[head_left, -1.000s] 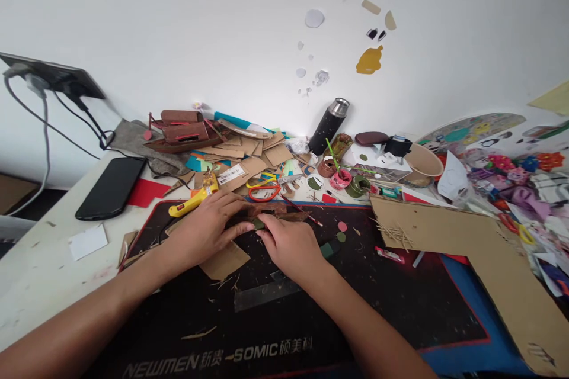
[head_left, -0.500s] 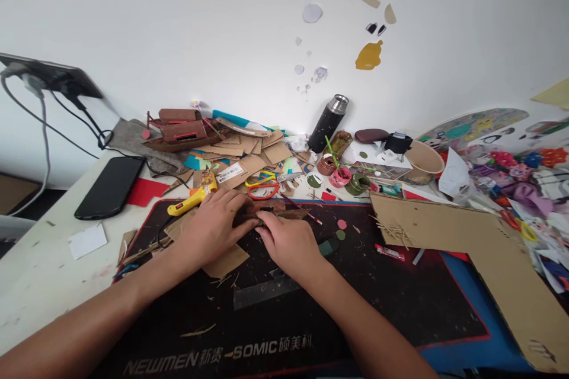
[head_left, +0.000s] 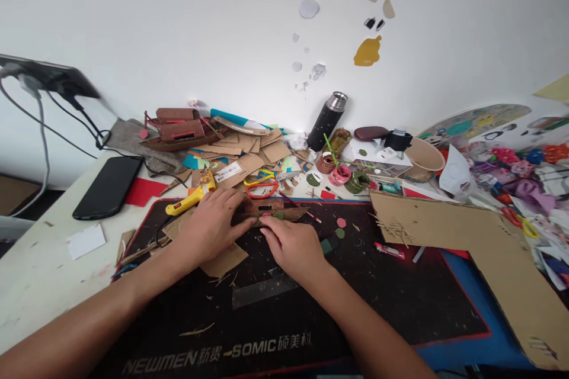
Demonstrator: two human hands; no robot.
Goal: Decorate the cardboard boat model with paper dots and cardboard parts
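A small brown cardboard model boat [head_left: 291, 212] lies on the black desk mat [head_left: 377, 302], its pointed end to the right. On its near side are a pink disc [head_left: 266, 215] and a green disc [head_left: 278, 215]. My left hand [head_left: 216, 218] is closed around the boat's left part, thumb along the near side, hiding that end. My right hand [head_left: 297, 246] grips the near side with bent fingers just below the discs; its fingertips are partly hidden. A yellow glue gun [head_left: 191, 199] lies beside my left hand. Loose pink and green discs [head_left: 341, 227] lie to the right.
Behind the mat are scissors [head_left: 262, 189], cardboard scraps [head_left: 246, 166], a finished-looking brown boat [head_left: 178, 133], paint jars [head_left: 340, 175] and a black thermos [head_left: 326, 121]. A phone [head_left: 108, 188] lies left. Cardboard [head_left: 444, 219] with thin sticks covers the mat's right edge.
My right hand has shifted slightly down and right along the boat, uncovering the pink and green discs on its near side. My left hand keeps its hold.
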